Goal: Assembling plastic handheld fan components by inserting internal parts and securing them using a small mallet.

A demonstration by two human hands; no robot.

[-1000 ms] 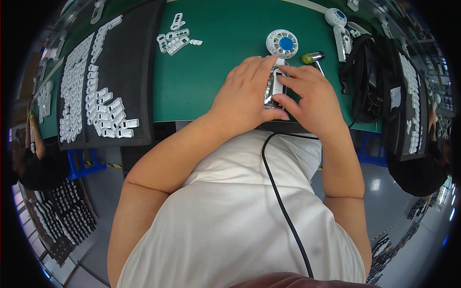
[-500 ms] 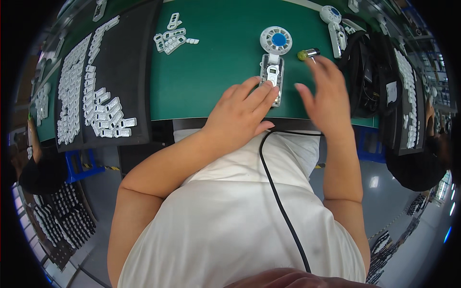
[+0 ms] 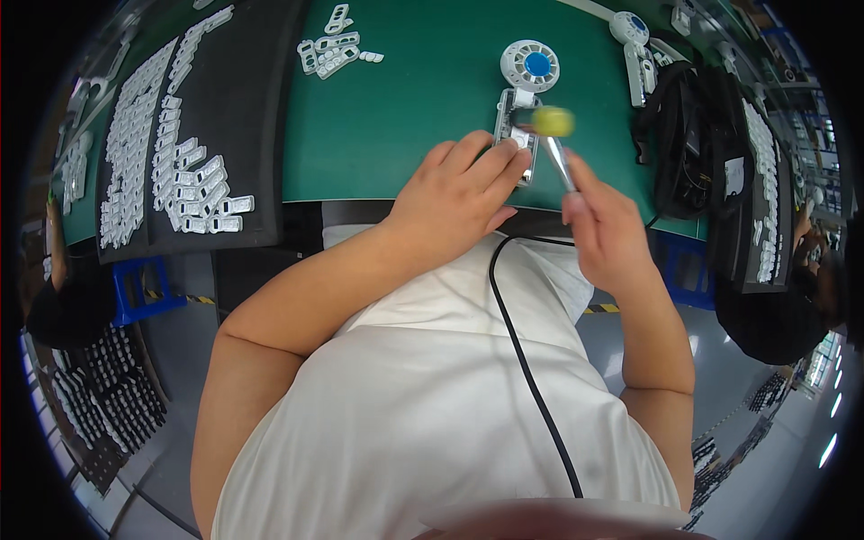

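Green-topped bench (image 3: 414, 108) with black trays (image 3: 261, 117) of white parts, round white fan (image 3: 529, 65).

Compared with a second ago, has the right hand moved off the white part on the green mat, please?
Yes. The right hand has left the white part below the round white fan, drawing back to the mat's near edge, now gripping a yellow-tipped tool.

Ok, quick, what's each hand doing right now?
Left hand: fingers resting on the white part, not gripping.
Right hand: closed on a yellow-tipped tool.

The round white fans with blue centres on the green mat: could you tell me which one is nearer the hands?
The round white fan directly above the left hand; the other fan lies at the mat's far right.
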